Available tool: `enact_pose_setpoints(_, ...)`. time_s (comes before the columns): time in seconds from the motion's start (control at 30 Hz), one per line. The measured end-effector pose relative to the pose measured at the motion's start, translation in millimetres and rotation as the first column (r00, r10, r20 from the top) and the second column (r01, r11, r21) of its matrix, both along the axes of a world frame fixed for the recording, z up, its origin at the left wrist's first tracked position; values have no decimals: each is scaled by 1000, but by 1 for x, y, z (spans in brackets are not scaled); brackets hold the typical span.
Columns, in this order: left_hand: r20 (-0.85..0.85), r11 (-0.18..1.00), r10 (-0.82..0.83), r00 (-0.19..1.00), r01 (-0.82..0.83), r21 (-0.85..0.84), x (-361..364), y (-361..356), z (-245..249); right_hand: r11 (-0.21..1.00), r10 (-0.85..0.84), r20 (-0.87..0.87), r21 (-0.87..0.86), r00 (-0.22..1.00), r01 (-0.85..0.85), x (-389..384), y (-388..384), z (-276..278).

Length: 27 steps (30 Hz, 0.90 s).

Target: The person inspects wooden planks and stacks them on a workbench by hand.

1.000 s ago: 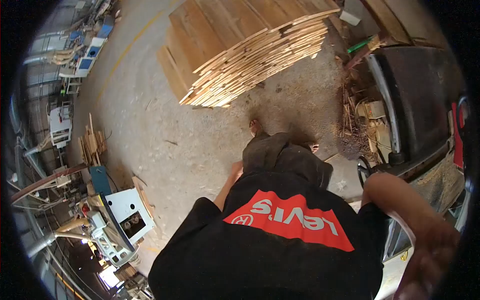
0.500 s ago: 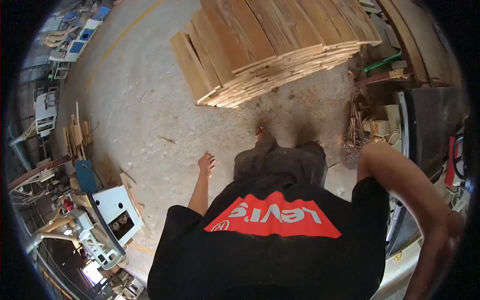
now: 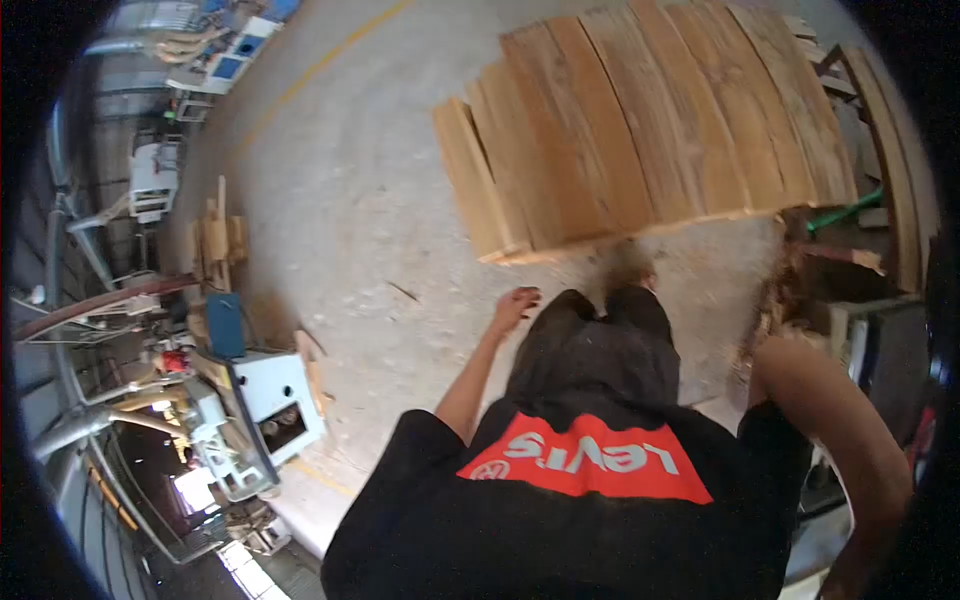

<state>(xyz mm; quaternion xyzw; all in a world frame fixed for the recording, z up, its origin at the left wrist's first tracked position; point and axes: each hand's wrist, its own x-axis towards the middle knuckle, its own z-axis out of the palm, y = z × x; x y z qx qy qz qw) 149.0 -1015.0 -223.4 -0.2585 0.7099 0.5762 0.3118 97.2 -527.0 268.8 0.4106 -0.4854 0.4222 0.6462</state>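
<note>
My left hand point(image 3: 517, 308) hangs beside my left thigh over the concrete floor. Its fingers are loosely bent and apart, and nothing is in them. Just ahead of my legs lies a broad stack of wooden boards point(image 3: 620, 140), laid side by side; the left hand is near its front edge without touching it. My right arm point(image 3: 835, 440) is bent at the elbow and runs back to the lower right, and its hand lies outside the picture.
White woodworking machines with ducts stand along the left, one point(image 3: 275, 405) fairly close. Upright wood offcuts point(image 3: 218, 235) and a blue panel point(image 3: 225, 325) are by them. At right are a green bar point(image 3: 845, 212) and a dark machine point(image 3: 895, 350). A small stick point(image 3: 403, 291) lies on the floor.
The board stack sits closer and further right in view, its layered front edge now mostly out of sight. My left hand has swung forward, and my legs have changed stride.
</note>
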Motion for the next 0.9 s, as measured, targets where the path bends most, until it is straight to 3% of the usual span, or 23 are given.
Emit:
enact_pose_setpoints(0.07, -371, 950, -297, 880, 231, -212, -45, -36, 0, 977, 181, 331, -164, 926, -133, -26, -11, -32)
enact_pose_setpoints(0.1, -514, 898, -435, 739, 316, -305, -68, -44, -10, 926, 331, 515, -339, 791, -167, -39, -22, -53)
enact_pose_setpoints(0.13, -571, 944, -328, 753, 275, -180, -103, -53, -21, 842, 481, 631, -527, 609, -120, -52, -40, -79)
enact_pose_setpoints(0.17, -573, 869, -490, 656, 318, -379, -152, -36, 43, 749, 594, 674, -663, 439, 5, -62, -60, -110)
enact_pose_setpoints(0.2, -432, 755, -621, 654, 351, -554, -205, -34, 67, 652, 680, 668, -740, 304, 167, -67, -83, -145)
enact_pose_setpoints(0.23, -365, 790, -542, 757, 310, -529, -255, -18, 112, 560, 740, 642, -753, 200, 345, -64, -107, -183)
enact_pose_setpoints(0.27, -541, 735, -658, 524, 289, -614, -325, -61, 59, 477, 770, 625, -696, 128, 537, -55, -131, -226)
enact_pose_setpoints(0.3, -566, 736, -650, 508, 233, -636, -375, -43, 82, 428, 752, 658, -517, 25, 741, -38, -157, -274)
enact_pose_setpoints(0.33, -589, 735, -642, 491, 176, -655, -426, -23, 106, 300, 824, 566, -430, -4, 851, -24, -185, -301)
enact_pose_setpoints(0.37, -777, 825, -505, 376, -55, -562, -470, 7, 116, 361, 837, 527, -332, -146, 871, -8, -214, -327)
enact_pose_setpoints(0.4, -796, 780, -572, 198, -172, -602, -519, 23, 109, 433, 833, 476, -242, -283, 868, -1, -232, -356)
enact_pose_setpoints(0.47, -676, 665, -714, 182, -124, -737, -579, 49, 112, 422, 890, 331, -334, -315, 843, 11, -262, -404)
enact_pose_setpoints(0.53, -416, 582, -801, 430, 398, -710, -606, 64, 110, 401, 906, 293, -365, -305, 840, -25, -277, -404)
enact_pose_setpoints(0.57, -253, 517, -847, 468, 610, -601, -621, 73, 111, 348, 925, 291, -378, -247, 858, -42, -280, -397)
enact_pose_setpoints(0.63, -160, 460, -865, 477, 622, -634, -631, 79, 105, 216, 955, 281, -421, -100, 881, -71, -290, -387)
enact_pose_setpoints(0.7, -307, 506, -858, 412, 579, -639, -619, 74, 93, 266, 920, 368, -331, -135, 905, -77, -310, -396)
enact_pose_setpoints(0.73, -500, 601, -796, 340, 540, -589, -612, 70, 86, 279, 898, 413, -271, -150, 921, -78, -317, -400)
enact_pose_setpoints(0.8, -341, 541, -838, 427, 565, -623, -620, 63, 85, 307, 848, 501, -199, -173, 931, -79, -330, -397)
enact_pose_setpoints(0.9, -282, 452, -890, 358, 609, -652, -634, 59, 78, 308, 819, 535, -110, -205, 945, -79, -356, -408)
